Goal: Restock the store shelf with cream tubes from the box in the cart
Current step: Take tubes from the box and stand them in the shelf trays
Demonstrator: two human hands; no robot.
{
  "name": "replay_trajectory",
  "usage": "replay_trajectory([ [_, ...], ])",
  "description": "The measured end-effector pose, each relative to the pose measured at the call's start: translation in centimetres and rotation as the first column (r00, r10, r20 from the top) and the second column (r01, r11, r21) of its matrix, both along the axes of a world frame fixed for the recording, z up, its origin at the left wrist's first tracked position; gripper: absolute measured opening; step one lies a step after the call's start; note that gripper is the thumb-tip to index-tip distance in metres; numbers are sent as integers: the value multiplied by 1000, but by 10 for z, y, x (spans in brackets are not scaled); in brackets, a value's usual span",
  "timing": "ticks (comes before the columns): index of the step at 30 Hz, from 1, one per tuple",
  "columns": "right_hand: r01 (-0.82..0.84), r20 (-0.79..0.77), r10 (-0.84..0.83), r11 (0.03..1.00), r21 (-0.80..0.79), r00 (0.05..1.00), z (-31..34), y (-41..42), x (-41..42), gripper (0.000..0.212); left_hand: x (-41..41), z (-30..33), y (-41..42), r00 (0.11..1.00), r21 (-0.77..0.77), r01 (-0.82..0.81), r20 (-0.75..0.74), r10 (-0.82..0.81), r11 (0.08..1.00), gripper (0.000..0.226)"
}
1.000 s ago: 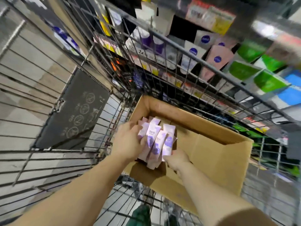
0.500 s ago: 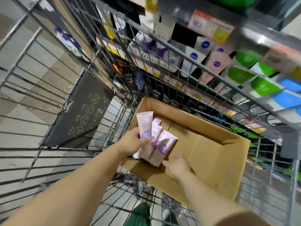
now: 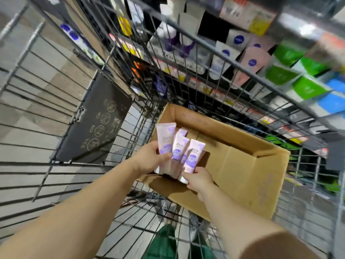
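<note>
tubes: bunch of pink-and-purple cream tubes [image 3: 172,150], upright, over near-left corner of cardboard box [image 3: 242,165]
left hand [image 3: 149,157]: fingers wrapped around bunch
right hand [image 3: 199,179]: fingertips pinching tube bottoms
box: in wire cart [image 3: 56,109]

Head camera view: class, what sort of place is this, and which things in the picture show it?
Most likely a shop's toiletries aisle: stocked shelves with price labels, and a wire cart holding a cardboard box.
</note>
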State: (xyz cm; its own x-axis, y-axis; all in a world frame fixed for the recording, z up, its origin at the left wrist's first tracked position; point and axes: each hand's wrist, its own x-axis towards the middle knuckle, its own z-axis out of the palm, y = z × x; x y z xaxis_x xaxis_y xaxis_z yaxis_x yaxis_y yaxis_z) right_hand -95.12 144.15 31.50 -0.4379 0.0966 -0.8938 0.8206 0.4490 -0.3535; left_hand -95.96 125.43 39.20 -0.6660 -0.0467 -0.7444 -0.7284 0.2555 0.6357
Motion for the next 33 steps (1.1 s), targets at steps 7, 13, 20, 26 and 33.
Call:
replay_trajectory([
  [7, 54, -251, -85, 991, -126, 964, 144, 61, -39, 31, -41, 104, 37, 955, -105, 272, -96, -281, 957, 20],
  [13, 59, -559, -111, 992, -110, 822, 280, 144, -57, 38, -81, 234, 126, 848, -191, 349, -352, -396, 917, 21],
  [20, 193, -796, -206, 975, -114, 569, 390, 295, -15, 41, -56, 348, 280, 685, -98, 458, -594, -421, 884, 25],
  [26, 320, -890, -198, 945, -62, 411, 462, 477, 89, 43, 27, 416, 467, 587, 17, 601, -688, -427, 799, 4],
  [33, 531, -941, -252, 842, -97, 228, 522, 657, 217, 38, 100, 470, 667, 422, -19, 727, -777, -468, 686, 10],
])
